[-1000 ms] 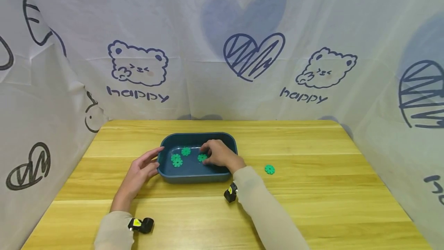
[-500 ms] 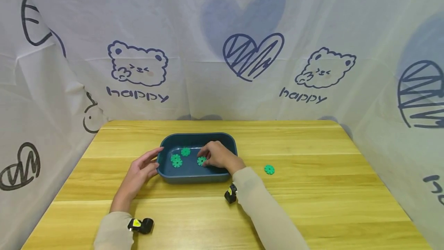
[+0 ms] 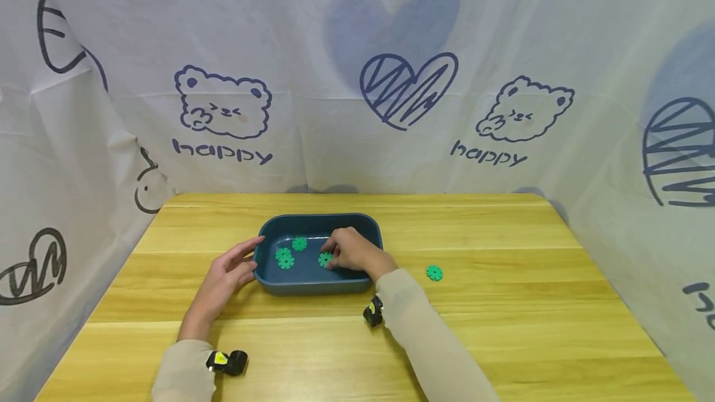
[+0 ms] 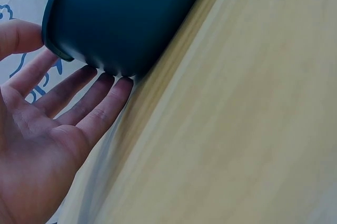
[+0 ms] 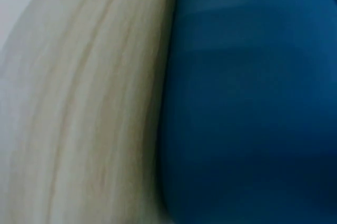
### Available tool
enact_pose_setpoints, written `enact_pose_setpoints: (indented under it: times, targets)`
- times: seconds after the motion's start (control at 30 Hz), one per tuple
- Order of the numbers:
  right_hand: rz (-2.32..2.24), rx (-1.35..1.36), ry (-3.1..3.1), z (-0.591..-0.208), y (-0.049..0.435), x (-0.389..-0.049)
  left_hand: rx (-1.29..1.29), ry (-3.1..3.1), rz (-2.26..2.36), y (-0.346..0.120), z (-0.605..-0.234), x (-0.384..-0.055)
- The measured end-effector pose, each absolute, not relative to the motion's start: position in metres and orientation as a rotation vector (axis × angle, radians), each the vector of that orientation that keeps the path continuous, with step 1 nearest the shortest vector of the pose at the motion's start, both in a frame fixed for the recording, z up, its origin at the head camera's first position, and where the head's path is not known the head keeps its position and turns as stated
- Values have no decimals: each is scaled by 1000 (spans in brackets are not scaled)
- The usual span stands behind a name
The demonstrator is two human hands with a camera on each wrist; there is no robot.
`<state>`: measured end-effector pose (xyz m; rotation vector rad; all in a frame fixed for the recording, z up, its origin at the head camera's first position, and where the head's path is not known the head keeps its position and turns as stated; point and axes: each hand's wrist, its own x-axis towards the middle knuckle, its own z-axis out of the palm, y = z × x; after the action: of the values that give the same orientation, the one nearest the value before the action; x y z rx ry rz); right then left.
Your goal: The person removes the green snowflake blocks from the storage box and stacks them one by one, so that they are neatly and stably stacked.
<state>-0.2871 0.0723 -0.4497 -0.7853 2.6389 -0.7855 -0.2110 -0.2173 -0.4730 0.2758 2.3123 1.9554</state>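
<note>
A dark blue rectangular bin (image 3: 313, 288) stands on the wooden table. Straight fingers of my left hand (image 3: 223, 275) touch its left end; the left wrist view shows the thumb at the rim and fingertips against the outer wall (image 4: 131, 19). My right hand (image 3: 352, 250) reaches inside the bin, pinching a green notched plastic disc (image 3: 324, 260) at its right edge. Farther left on the bin floor lie other green discs: one by itself (image 3: 299, 244) and an overlapping pair (image 3: 285, 258). Only the bin's outer side (image 5: 253, 108) and the table show in the right wrist view.
Another green disc (image 3: 434, 273) lies on the table (image 3: 503, 309) to the right of the bin. A white cloth (image 3: 324, 141) printed with bears and hearts hangs behind the table and along both sides.
The disc at my right fingers has shifted slightly toward me within the bin, and the right fingers moved a little with it. My left hand stays at the bin's end.
</note>
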Motion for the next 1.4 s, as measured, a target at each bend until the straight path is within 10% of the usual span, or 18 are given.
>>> enact_pose_setpoints:
  times: [1.4]
  targets:
    - [-1004,-1135,2674,-413,103,-262,246,2308,1953,-217,-472,-211]
